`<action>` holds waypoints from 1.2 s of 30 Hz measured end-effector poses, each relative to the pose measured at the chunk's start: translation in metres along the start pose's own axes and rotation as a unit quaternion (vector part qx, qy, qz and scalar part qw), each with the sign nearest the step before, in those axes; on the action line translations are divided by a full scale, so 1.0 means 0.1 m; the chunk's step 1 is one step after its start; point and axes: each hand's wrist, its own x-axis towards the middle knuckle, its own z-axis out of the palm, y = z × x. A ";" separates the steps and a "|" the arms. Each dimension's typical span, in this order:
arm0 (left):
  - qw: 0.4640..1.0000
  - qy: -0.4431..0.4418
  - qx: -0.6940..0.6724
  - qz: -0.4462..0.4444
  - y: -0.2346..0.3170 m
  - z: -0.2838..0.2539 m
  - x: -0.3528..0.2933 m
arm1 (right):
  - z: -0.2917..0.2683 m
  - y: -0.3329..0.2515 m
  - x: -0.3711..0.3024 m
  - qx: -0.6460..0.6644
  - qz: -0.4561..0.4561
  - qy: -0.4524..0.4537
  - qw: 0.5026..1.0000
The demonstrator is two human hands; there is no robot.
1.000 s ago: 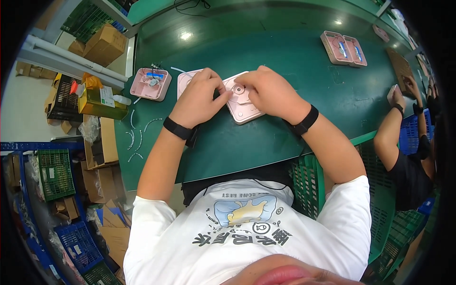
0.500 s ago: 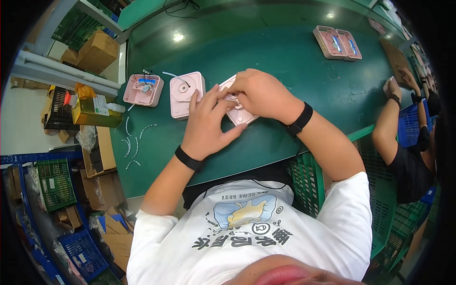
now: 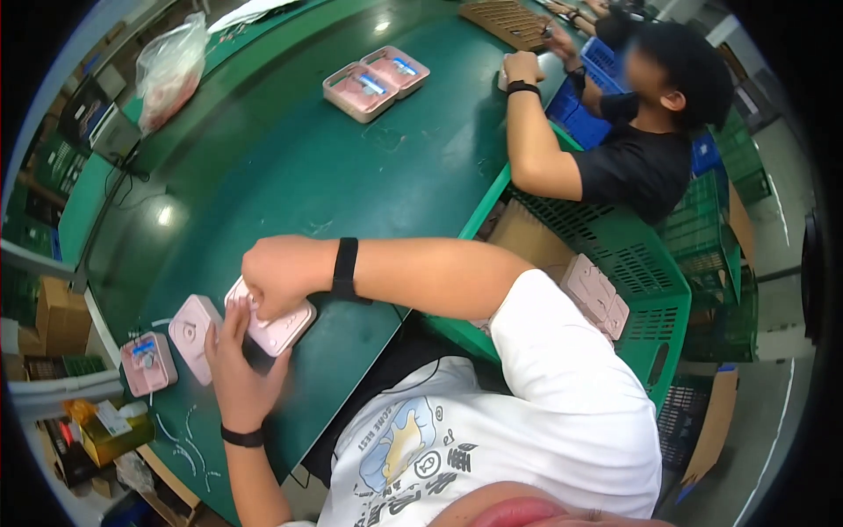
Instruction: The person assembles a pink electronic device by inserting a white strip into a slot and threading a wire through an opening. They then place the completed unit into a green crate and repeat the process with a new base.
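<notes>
A pink square plastic housing [image 3: 285, 331] with rounded corners lies on the green table. My left hand [image 3: 248, 376] holds it, thumb along the near side and fingers over the left side. Curled over its upper part is my right hand [image 3: 285, 270], fingers closed and bent down onto the inner face; what they pinch is hidden. Just left of my left hand sits a second pink housing [image 3: 190, 327] with a round part in its middle and a pale tube at its edge. Beyond it stands an open pink box [image 3: 147, 373] with a blue part and dark wires.
Several thin clear tubes [image 3: 187, 457] lie at the table's left end. A paired pink box [image 3: 367, 85] is farther back. At my right stands a green crate [image 3: 654, 303] holding pink housings [image 3: 595, 294] and cardboard. A co-worker [image 3: 615, 162] in black works at the far right.
My view has swung to the right, so the table and boxes appear shifted left, and the crate and co-worker show more. Both hands stay on the same pink housing.
</notes>
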 end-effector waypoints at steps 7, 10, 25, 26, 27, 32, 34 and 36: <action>0.998 -0.002 -0.044 -0.050 0.01 -0.05 0.04 | -0.02 -0.05 -0.03 0.010 -0.013 -0.001 1.000; 0.998 -0.010 -0.041 -0.049 0.02 -0.09 0.05 | -0.06 -0.08 -0.06 -0.006 -0.001 -0.021 1.000; 0.993 0.034 0.071 0.093 0.00 -0.05 0.24 | 0.09 0.11 0.03 -0.014 -0.143 0.131 0.981; 0.993 0.036 0.069 0.091 0.00 -0.04 0.24 | 0.03 0.05 0.03 -0.027 -0.110 0.086 0.990; 0.993 0.036 0.069 0.091 0.00 -0.04 0.23 | 0.00 0.02 0.03 -0.039 -0.078 0.040 0.995; 0.995 0.035 0.062 0.077 0.04 -0.02 0.22 | -0.03 0.08 0.03 -0.022 -0.081 0.010 0.996; 0.994 0.037 0.061 0.077 0.05 -0.02 0.23 | 0.01 0.16 0.05 -0.003 -0.097 0.013 0.995; 0.997 0.033 0.040 0.062 0.05 -0.03 0.22 | 0.02 0.21 0.08 0.006 -0.106 0.016 0.994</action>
